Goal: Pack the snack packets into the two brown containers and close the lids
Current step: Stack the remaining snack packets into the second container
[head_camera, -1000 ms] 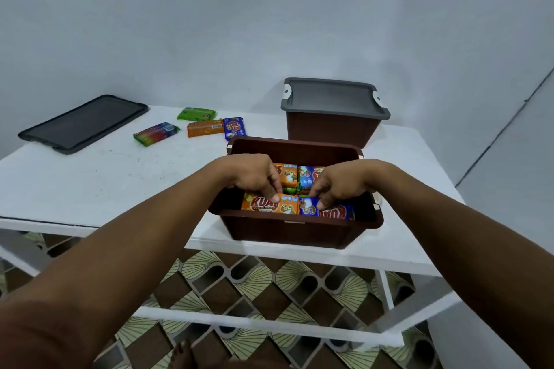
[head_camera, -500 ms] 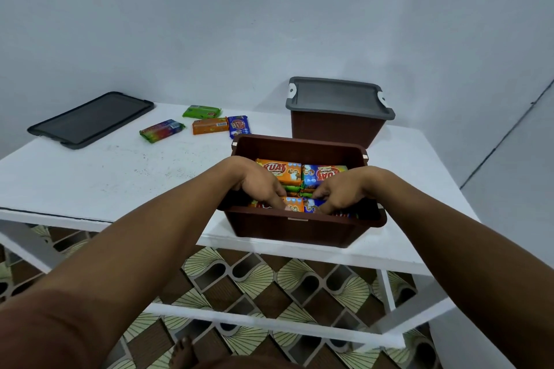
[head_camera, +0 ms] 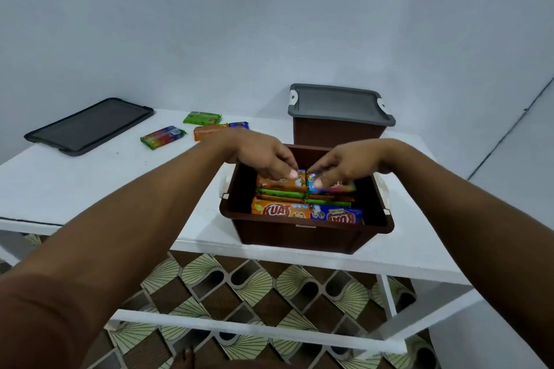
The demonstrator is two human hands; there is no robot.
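An open brown container stands at the table's front edge, filled with snack packets. An orange packet and a blue packet fill its front row, and green packets lie behind them. My left hand pinches an orange packet in the back row. My right hand pinches the blue packet beside it. Behind stands the second brown container, shut with a grey lid.
On the white table at the back lie loose packets: a green one, a rainbow one, an orange one and a blue one. A dark lid lies at the far left. Patterned floor shows below.
Both hands have moved from the front row of packets to the back row. The front orange and blue packets are now uncovered.
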